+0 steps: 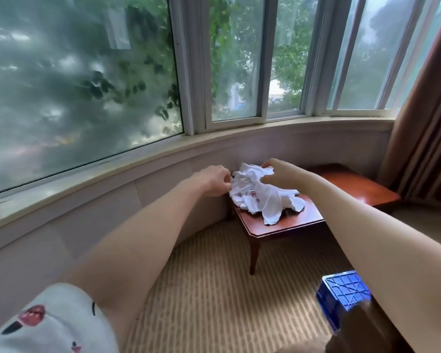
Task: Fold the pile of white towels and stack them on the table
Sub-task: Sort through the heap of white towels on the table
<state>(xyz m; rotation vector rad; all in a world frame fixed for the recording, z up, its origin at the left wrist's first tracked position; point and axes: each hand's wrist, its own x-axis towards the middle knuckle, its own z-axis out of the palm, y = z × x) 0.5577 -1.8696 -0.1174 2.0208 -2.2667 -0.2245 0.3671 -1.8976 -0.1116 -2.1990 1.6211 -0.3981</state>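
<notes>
On table (290,222), L hand (214,180) pinches towels (260,197) at edge, R hand (278,171) grips top.

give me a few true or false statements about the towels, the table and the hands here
1. The crumpled pile of white towels lies on the reddish-brown wooden table. True.
2. The towels are already folded in a neat stack. False: they lie crumpled and loose.
3. Both hands are at the pile, the left hand at its left edge, the right hand on top. True.
4. A blue plastic crate stands on the table. False: it sits on the striped carpet.
</notes>
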